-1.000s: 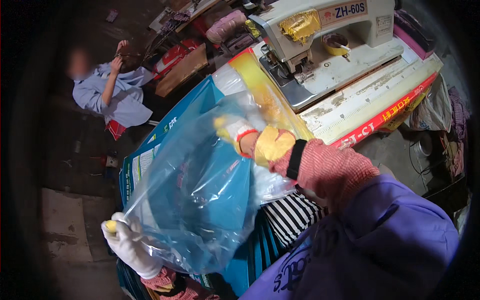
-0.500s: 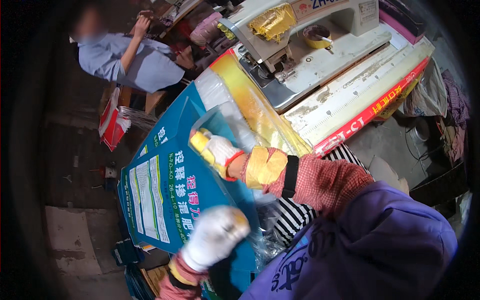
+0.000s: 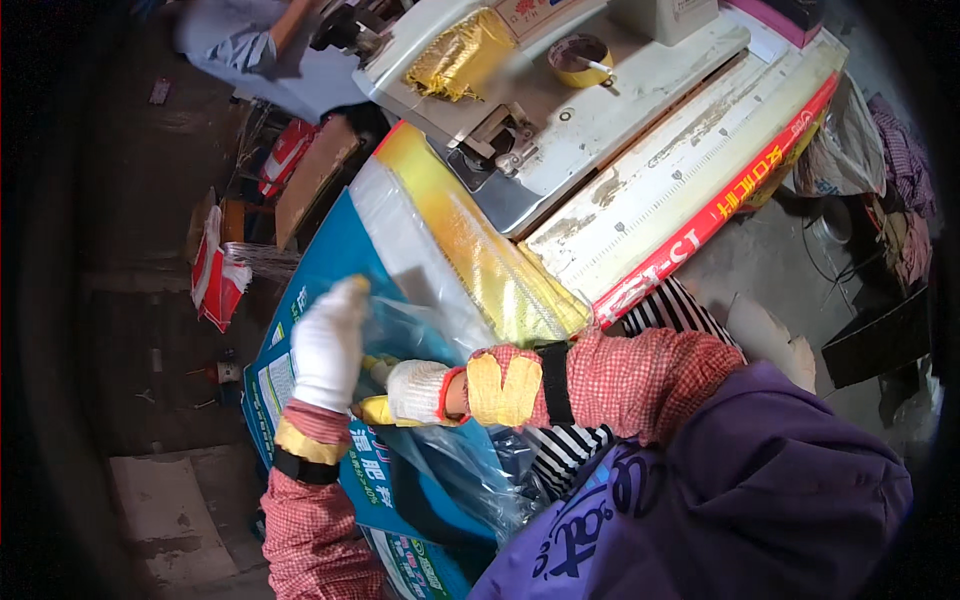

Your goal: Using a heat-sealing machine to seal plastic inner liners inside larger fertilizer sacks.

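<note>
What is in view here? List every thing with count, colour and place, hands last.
blue sack: one, blue with a yellow and clear top end, running from lower centre up to the machine.
clear plastic liner: one, see-through bluish, bunched at the sack's mouth under both hands.
sewing machine: one, off-white, top centre on the bench.
tape roll: one, yellow-brown, on the machine's bed.
bench: one, pale worn top with a red front strip, upper right.
other person: one, light blue top, upper left edge.
red and white bag: one, on the floor at left.
left hand: white glove, gripping the liner's edge.
right hand: white and yellow glove, gripping the liner beside it.
</note>
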`<state>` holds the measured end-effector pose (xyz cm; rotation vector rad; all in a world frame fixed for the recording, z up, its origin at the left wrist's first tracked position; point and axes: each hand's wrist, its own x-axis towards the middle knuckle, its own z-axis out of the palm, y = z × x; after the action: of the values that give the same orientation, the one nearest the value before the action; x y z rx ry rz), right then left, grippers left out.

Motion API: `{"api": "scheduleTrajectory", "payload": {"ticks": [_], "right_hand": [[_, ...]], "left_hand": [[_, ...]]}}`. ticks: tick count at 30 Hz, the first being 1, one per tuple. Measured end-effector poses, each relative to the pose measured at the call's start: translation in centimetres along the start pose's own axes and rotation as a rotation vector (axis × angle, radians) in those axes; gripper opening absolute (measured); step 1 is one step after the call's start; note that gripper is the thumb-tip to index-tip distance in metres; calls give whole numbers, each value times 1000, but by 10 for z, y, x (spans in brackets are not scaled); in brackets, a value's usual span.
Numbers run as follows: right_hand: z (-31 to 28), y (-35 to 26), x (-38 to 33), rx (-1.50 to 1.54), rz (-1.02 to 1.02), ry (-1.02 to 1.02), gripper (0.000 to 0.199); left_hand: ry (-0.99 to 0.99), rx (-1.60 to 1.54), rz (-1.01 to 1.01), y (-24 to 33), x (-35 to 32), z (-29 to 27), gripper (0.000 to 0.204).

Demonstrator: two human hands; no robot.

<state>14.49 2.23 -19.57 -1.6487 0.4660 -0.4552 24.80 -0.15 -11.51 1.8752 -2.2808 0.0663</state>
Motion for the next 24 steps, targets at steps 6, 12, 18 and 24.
{"api": "scheduleTrajectory", "payload": {"ticks": [6, 12, 18, 24], "right_hand": [[-2, -6, 7, 84, 167, -80, 77], [22, -3, -19, -27, 159, -220, 66], [24, 15, -85, -205, 15, 25, 47], [-82, 66, -136, -389, -69, 288, 29]], "left_hand": [[-246, 875, -109, -11, 47, -42, 16], [211, 1436, 355, 16, 143, -94, 10], [26, 1268, -41, 52, 173, -98, 17], [-30, 1096, -117, 53, 167, -88, 22]]}}
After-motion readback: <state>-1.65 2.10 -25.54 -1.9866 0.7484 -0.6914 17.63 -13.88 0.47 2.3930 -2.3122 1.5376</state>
